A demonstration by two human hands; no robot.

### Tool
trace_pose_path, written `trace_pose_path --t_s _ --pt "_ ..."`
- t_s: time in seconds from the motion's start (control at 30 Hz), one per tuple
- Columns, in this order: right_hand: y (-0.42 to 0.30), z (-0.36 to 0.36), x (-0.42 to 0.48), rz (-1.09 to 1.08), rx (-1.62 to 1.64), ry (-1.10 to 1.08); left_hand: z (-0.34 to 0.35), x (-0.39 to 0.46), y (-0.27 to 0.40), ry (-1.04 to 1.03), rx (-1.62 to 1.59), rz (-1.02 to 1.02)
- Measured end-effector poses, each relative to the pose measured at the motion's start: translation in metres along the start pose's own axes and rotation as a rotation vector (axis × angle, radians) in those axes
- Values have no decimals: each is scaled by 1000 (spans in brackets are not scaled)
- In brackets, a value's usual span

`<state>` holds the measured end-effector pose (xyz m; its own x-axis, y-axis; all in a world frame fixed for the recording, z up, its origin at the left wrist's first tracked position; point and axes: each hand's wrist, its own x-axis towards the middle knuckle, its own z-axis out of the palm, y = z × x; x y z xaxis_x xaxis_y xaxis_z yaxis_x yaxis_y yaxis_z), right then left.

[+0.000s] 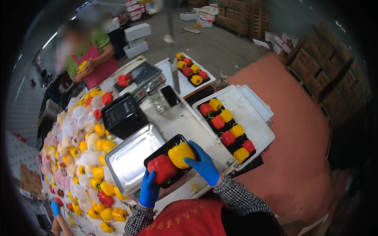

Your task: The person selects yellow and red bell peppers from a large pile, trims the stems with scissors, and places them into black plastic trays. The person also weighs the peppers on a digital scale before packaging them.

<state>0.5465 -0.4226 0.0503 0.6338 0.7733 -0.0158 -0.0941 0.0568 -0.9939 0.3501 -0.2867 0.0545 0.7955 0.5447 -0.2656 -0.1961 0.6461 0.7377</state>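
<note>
Both my hands wear blue gloves and hold a black plastic tray (146,160) between them, tilted above the worktable. In it lie a red bell pepper (162,168) and a yellow bell pepper (181,155). My left hand (149,188) grips the near left end, with fingers against the red pepper. My right hand (203,164) is at the other end, its thumb and fingers on the yellow pepper. Just left of the tray is an empty metal pan (133,157). To the right, filled black trays with red and yellow peppers rest on a white lid (251,121).
Loose peppers in foam nets (84,153) are heaped at left. Stacked black trays (124,113), a glass jar (158,101), a phone (169,96) and a scale (141,75) stand beyond. A co-worker (94,59) holds a yellow pepper; another person's gloved hand (55,208) is lower left.
</note>
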Motion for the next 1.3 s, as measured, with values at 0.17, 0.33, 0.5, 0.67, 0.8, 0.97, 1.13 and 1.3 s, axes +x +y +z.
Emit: trace_pose_path --t_s 0.17,0.33,0.5,0.67,0.8,0.97,1.13,1.3 --pt "4 -107 13 -38 -151 154 82 91 -31 -47 175 -241" --pt "16 -211 39 0 78 373 146 201 -93 -212 204 -400" --pt "52 -311 86 -47 158 503 204 318 -168 -291 130 -473" --pt "86 -393 157 -17 67 530 232 428 -229 -144 325 -507" --pt "131 -453 215 12 56 495 243 498 -273 -52 364 -484" --pt "163 -492 281 59 12 361 216 574 -317 20 296 -545" --pt "192 -523 333 138 -14 251 215 606 -331 55 316 -439" --pt "209 -528 367 190 -204 188 204 614 -337 68 392 -422"
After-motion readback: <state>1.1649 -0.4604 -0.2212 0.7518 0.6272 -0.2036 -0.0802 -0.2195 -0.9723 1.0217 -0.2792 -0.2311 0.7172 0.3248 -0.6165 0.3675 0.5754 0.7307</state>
